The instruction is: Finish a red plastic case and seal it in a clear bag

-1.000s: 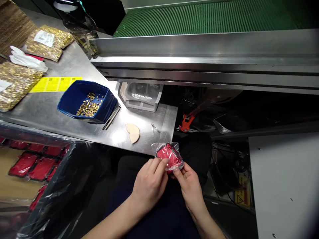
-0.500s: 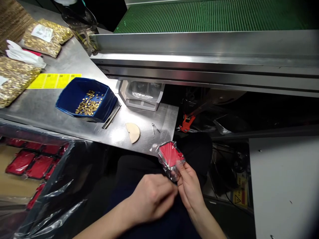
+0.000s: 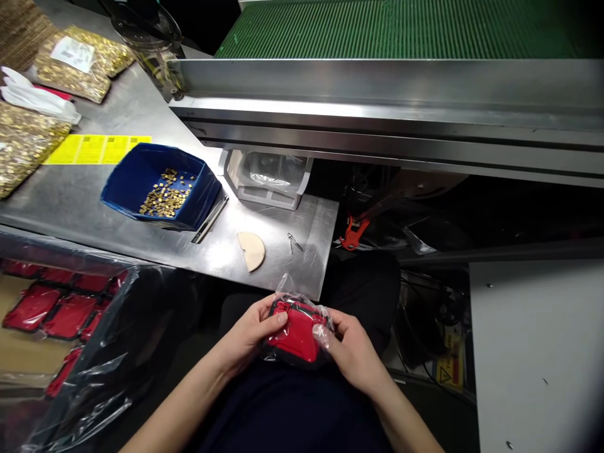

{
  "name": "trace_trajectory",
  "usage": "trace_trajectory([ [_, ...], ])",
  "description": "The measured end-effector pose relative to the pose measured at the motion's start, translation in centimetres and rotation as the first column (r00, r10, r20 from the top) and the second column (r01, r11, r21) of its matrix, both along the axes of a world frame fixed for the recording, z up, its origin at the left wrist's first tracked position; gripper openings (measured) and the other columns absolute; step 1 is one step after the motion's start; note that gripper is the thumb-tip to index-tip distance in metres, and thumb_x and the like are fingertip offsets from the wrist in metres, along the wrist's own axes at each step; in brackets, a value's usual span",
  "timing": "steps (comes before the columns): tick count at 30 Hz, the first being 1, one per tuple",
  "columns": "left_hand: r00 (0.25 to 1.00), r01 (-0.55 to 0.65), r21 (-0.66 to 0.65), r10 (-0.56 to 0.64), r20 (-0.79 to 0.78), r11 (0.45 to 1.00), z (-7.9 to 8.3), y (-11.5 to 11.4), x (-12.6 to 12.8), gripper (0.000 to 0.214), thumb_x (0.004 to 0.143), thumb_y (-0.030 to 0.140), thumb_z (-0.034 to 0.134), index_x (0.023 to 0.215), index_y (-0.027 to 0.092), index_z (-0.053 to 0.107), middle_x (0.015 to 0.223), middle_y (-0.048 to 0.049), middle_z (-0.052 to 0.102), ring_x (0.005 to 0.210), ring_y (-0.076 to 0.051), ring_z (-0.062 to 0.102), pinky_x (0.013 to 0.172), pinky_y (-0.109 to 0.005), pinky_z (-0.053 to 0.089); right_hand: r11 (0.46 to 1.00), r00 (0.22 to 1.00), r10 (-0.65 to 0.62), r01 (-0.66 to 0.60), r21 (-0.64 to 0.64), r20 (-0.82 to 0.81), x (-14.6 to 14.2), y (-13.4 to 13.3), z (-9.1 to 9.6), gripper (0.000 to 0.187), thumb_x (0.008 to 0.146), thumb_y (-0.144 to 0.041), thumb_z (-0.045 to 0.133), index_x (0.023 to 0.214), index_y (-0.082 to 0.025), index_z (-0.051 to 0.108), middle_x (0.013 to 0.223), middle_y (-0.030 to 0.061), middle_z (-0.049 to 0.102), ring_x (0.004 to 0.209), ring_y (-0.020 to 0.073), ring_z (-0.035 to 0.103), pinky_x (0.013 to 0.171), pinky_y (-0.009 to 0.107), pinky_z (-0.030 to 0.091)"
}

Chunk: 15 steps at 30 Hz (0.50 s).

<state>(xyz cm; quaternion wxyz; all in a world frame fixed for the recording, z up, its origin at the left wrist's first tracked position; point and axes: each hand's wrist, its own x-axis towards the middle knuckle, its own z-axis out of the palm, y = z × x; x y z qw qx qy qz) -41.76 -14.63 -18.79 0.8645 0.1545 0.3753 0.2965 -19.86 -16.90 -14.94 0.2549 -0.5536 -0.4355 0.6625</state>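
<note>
A small red part in a clear plastic bag (image 3: 295, 330) lies between both hands over my lap. My left hand (image 3: 245, 336) grips its left side, thumb on top. My right hand (image 3: 352, 352) pinches the bag's right end. The bag's loose mouth sticks up near the edge of the steel table (image 3: 292, 277).
A blue bin (image 3: 155, 185) of small gold pieces, a half-round wooden disc (image 3: 251, 250), a yellow label strip (image 3: 94, 149) and bags of gold pieces (image 3: 21, 141) are on the table. A plastic-lined box of red parts (image 3: 51, 311) stands at the left. A green conveyor (image 3: 401, 31) runs behind.
The bagged red part came down from the table edge toward my lap. My left hand, which had let go half a second ago, has taken hold of it again.
</note>
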Motion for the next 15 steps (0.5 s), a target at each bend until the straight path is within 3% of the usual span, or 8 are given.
trace_trajectory([
  [2, 0.999, -0.044, -0.01, 0.044, 0.006, 0.999, -0.2, -0.6, -0.2, 0.046, 0.088, 0.032, 0.082, 0.128, 0.014, 0.068, 0.115, -0.0149, 0.077, 0.093, -0.024, 0.076, 0.085, -0.029, 0.059, 0.993, 0.944, -0.036, -0.004, 0.12, 0.327, 0.1, 0.2, -0.2, 0.033, 0.088, -0.049, 0.075, 0.101, -0.019, 0.071, 0.09, 0.0046, 0.071, 0.08, 0.0217, 0.067, 0.081, 0.034, 0.055],
  [3, 0.998, -0.055, -0.027, 0.055, 0.006, 0.998, -0.3, -0.9, -0.3, 0.043, 0.089, 0.03, 0.081, 0.127, 0.014, 0.069, 0.115, -0.0151, 0.077, 0.093, -0.023, 0.076, 0.085, -0.029, 0.06, 0.982, 0.911, -0.068, -0.011, 0.189, 0.406, 0.2, 0.3, -0.3, 0.035, 0.087, -0.047, 0.077, 0.107, -0.02, 0.07, 0.098, 0.0054, 0.071, 0.084, 0.0219, 0.068, 0.081, 0.033, 0.055],
  [5, 0.997, -0.068, -0.078, 0.071, 0.029, 0.995, -0.4, -1.3, -0.6, 0.038, 0.092, 0.029, 0.077, 0.126, 0.012, 0.07, 0.114, -0.0162, 0.078, 0.093, -0.023, 0.077, 0.085, -0.029, 0.061, 0.949, 0.922, -0.071, -0.055, 0.311, 0.379, 0.4, 0.4, -0.7, 0.029, 0.093, -0.04, 0.072, 0.117, -0.024, 0.069, 0.113, 0.0054, 0.071, 0.095, 0.0207, 0.069, 0.085, 0.031, 0.055],
  [7, 0.992, -0.083, -0.14, 0.096, 0.086, 0.987, -0.4, -1.7, -1.0, 0.036, 0.093, 0.03, 0.076, 0.123, 0.01, 0.072, 0.112, -0.0173, 0.079, 0.092, -0.025, 0.078, 0.085, -0.03, 0.062, 0.901, 0.945, -0.025, -0.12, 0.418, 0.326, 0.9, 0.4, -1.0, 0.02, 0.103, -0.029, 0.057, 0.116, -0.027, 0.072, 0.109, 0.0029, 0.073, 0.096, 0.0175, 0.07, 0.084, 0.028, 0.054],
  [9, 0.98, -0.115, -0.202, 0.144, 0.137, 0.973, -0.5, -2.1, -1.2, 0.034, 0.092, 0.03, 0.077, 0.119, 0.009, 0.074, 0.11, -0.0181, 0.079, 0.092, -0.026, 0.078, 0.084, -0.032, 0.063, 0.812, 0.907, -0.044, -0.212, 0.543, 0.419, 1.5, 0.4, -1.2, 0.027, 0.105, -0.018, 0.05, 0.115, -0.026, 0.074, 0.101, 0.0025, 0.076, 0.093, 0.0171, 0.071, 0.083, 0.029, 0.053],
  [12, 0.967, -0.171, -0.325, 0.222, 0.127, 0.93, -0.9, -2.8, -1.5, 0.031, 0.094, 0.028, 0.075, 0.116, 0.006, 0.075, 0.106, -0.0194, 0.08, 0.092, -0.028, 0.079, 0.085, -0.035, 0.065, 0.64, 0.794, -0.132, -0.389, 0.663, 0.593, 2.6, 0.6, -1.2, 0.032, 0.101, -0.01, 0.055, 0.124, -0.024, 0.072, 0.105, 0.0039, 0.079, 0.095, 0.0193, 0.073, 0.087, 0.032, 0.052],
  [13, 0.964, -0.191, -0.374, 0.245, 0.103, 0.908, -1.1, -3.0, -1.6, 0.029, 0.096, 0.027, 0.072, 0.115, 0.004, 0.075, 0.106, -0.0198, 0.08, 0.093, -0.028, 0.079, 0.086, -0.036, 0.066, 0.621, 0.774, -0.17, -0.396, 0.676, 0.61, 3.1, 0.8, -1.2, 0.03, 0.1, -0.011, 0.057, 0.122, -0.024, 0.072, 0.107, 0.0039, 0.079, 0.097, 0.0195, 0.073, 0.089, 0.033, 0.052],
  [15, 0.954, -0.246, -0.454, 0.296, 0.043, 0.857, -1.4, -3.2, -1.6, 0.026, 0.099, 0.024, 0.067, 0.113, 0.003, 0.075, 0.106, -0.0204, 0.08, 0.094, -0.028, 0.079, 0.088, -0.037, 0.066, 0.681, 0.747, -0.313, -0.254, 0.686, 0.587, 4.2, 1.4, -0.9, 0.022, 0.1, -0.017, 0.06, 0.116, -0.024, 0.073, 0.106, 0.0041, 0.079, 0.097, 0.0197, 0.073, 0.092, 0.033, 0.052],
])
